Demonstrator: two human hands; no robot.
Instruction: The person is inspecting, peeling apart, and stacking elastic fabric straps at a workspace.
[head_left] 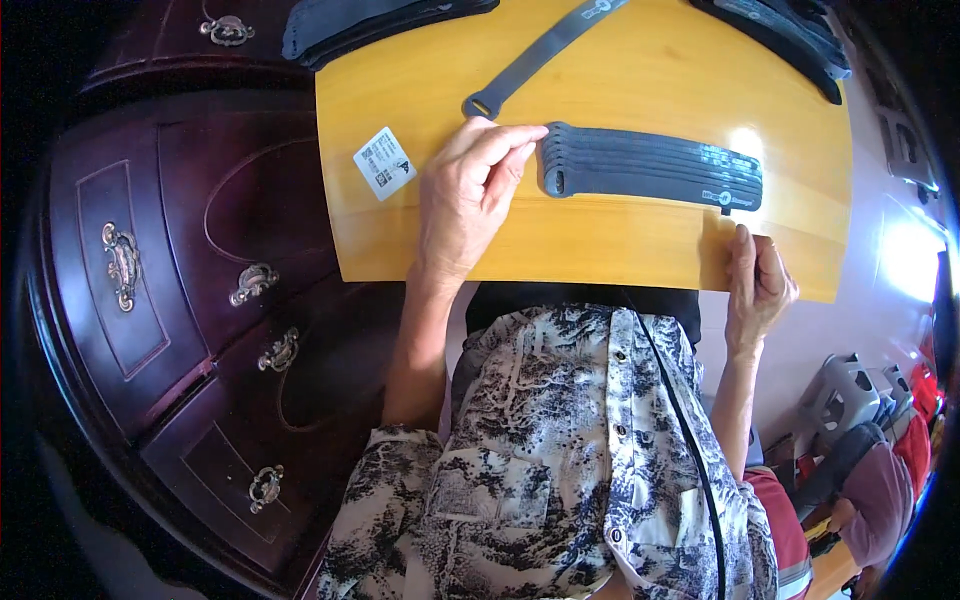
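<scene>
A fanned stack of dark grey cable straps (655,165) with slotted ends lies across the yellow tabletop (600,245). At its left end, my left hand (465,190) is closed, its thumb and forefinger pinched together with the fingertip at the stack's upper corner. Whether a strap edge is between them cannot be made out. Below the stack's right end, my right hand (760,285) is closed at the table's near edge, thumb against curled fingers, apart from the straps. One single strap (540,60) lies slantwise beyond my left hand, its slotted end close to my knuckles.
Dark strap piles lie at the far left (385,25) and far right (780,40) of the table. A white printed label (384,163) is left of my left hand. Dark wooden drawers (130,260) stand at left. Grey plastic stools (840,395) and another person (880,495) are at lower right.
</scene>
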